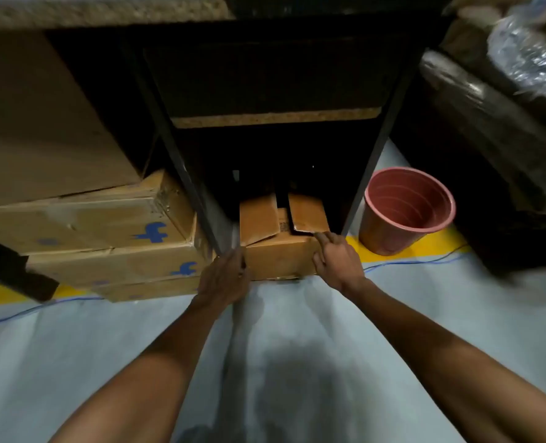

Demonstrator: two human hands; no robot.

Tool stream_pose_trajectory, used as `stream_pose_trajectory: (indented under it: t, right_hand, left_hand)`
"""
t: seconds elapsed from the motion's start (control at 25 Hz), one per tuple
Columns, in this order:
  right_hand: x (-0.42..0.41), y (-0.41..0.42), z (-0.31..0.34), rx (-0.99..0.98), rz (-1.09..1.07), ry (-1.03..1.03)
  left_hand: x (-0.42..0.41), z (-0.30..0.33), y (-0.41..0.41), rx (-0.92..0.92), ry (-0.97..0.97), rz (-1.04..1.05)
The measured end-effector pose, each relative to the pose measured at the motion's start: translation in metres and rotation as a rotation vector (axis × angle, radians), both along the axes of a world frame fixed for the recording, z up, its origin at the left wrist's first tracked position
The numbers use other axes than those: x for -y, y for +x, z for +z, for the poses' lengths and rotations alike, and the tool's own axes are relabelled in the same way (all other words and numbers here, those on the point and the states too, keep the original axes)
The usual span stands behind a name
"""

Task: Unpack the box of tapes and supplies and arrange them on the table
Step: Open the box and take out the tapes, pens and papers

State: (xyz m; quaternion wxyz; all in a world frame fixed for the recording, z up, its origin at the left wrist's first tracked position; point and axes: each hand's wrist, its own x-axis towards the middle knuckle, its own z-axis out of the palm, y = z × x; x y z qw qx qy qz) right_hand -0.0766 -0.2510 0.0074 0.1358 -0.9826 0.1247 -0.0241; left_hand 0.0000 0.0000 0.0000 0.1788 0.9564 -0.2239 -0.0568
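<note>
Both hands, left hand (pixel 225 276) and right hand (pixel 339 260), gripped a cardboard box (pixel 278 247) on the grey floor (pixel 297 346) under the chipboard surface (pixel 99 8), fingers (pixel 324 241) curled over it; a pink bucket (pixel 406 212) stood beside.

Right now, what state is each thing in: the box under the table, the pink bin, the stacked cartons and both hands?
Box: on the floor under the table, top flaps loose and partly open.
Pink bin: upright on the floor, right of the box; nothing visible inside.
Stacked cartons: closed, piled left of the box.
Left hand: gripping the box's left corner.
Right hand: gripping the box's right corner, fingers at the flap edge.
</note>
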Motion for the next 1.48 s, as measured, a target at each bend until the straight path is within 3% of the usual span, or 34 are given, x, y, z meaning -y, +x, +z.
stream_pose_trajectory:
  t: [0.2,0.4,0.64,0.84,1.48]
  right_hand:
    - [0.006,0.006,-0.04,0.114,-0.04,-0.033]
    - [0.003,0.022,-0.071,0.166,-0.125,0.071]
    - [-0.004,0.033,-0.088,0.195,-0.247,0.354]
    - [-0.002,0.034,-0.09,0.213,-0.222,0.365]
    - [-0.001,0.004,-0.078,0.042,-0.15,0.358]
  left_hand:
    - [0.013,-0.033,0.012,0.08,-0.061,0.01]
    - [0.023,-0.053,0.025,-0.099,-0.068,0.019]
    - [0.033,-0.061,0.018,-0.234,-0.263,0.072]
    - [0.038,-0.069,0.016,-0.274,-0.459,0.159]
    - [0.04,-0.067,-0.017,-0.307,-0.599,0.242]
